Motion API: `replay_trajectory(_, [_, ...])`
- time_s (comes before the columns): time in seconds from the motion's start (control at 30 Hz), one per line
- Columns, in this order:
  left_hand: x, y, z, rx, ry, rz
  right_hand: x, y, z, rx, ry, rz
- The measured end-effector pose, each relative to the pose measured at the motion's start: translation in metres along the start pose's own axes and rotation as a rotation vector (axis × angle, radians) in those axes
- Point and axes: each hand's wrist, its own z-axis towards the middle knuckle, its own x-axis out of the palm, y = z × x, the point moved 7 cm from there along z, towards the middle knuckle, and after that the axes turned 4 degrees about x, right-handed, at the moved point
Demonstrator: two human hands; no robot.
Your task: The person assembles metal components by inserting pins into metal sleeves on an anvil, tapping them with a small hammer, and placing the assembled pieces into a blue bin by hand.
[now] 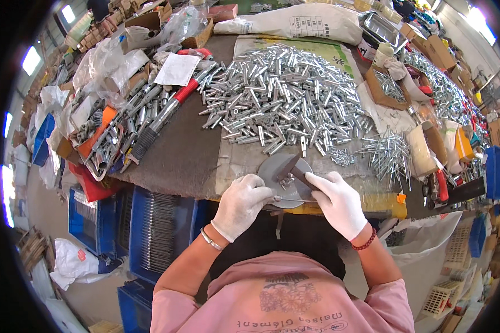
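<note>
My left hand (pixel 242 204), in a white glove, is closed with its fingertips pinching the end of a thin metal rod (pixel 295 200). The rod lies across the near part of a round grey plate (pixel 273 166) at the table's front edge. White-gloved too, my right hand (pixel 338 203) is closed around a dark tool (pixel 304 176) that looks like a small hammer, its head over the plate. Whether the right fingers also touch the rod's other end is hard to see. Several small metal parts (pixel 286 181) sit on the plate beside the tool.
Beyond the plate spreads a large heap of silver metal sleeves (pixel 289 91). Thin rods or screws (pixel 388 155) lie to its right, near an open carton (pixel 386 89). Tools and a red-banded bar (pixel 172 108) crowd the left. Blue bins (pixel 191 222) stand below the table edge.
</note>
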Motion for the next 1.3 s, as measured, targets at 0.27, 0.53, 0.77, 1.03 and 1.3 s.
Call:
replay_trajectory(0.27, [0.001,-0.001,-0.007,-0.018,0.007,-0.011,0.026,0.027,-0.028,-0.057,0.036,-0.299])
replay_trajectory(0.53, [0.017,-0.012,-0.050,-0.442,-0.250,-0.284,0.066,0.010,-0.051,0.524,0.479,0.591])
replay_trajectory(0.77, [0.031,-0.005,-0.073,-0.953,-0.237,-0.861,0.091,0.027,-0.059,0.413,0.465,0.591])
replay_trajectory(1.03, [-0.023,0.009,-0.097,-0.935,-0.459,-0.994,0.071,0.035,-0.046,0.234,0.312,0.524])
replay_trajectory(1.3, [-0.088,0.168,-0.268,-1.179,-1.102,-0.673,0.076,0.003,-0.038,0.370,0.233,0.778])
